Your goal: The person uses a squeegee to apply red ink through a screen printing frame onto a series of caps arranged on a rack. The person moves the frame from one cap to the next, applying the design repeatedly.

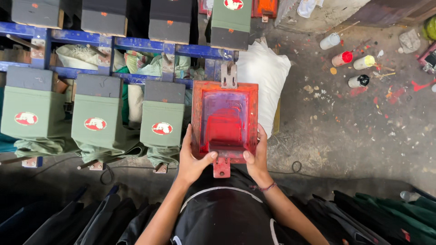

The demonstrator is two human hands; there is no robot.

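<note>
A red-stained wooden screen-printing frame (224, 93) lies flat in front of me, with a red squeegee (223, 126) resting inside it. My left hand (191, 159) grips the frame's near left corner, thumb over the bottom rail. My right hand (257, 156) holds the near right corner the same way. A metal bracket (229, 75) sits at the frame's far edge and a red tab (221, 167) at its near edge. What lies under the frame is hidden.
To the left, green garments (94, 122) with red oval prints are stretched over pallets on a blue metal rack (136, 45). A white sack (265, 68) lies behind the frame. Paint bottles (341, 58) stand on the stained floor at right. Dark folded garments (91, 222) pile near me.
</note>
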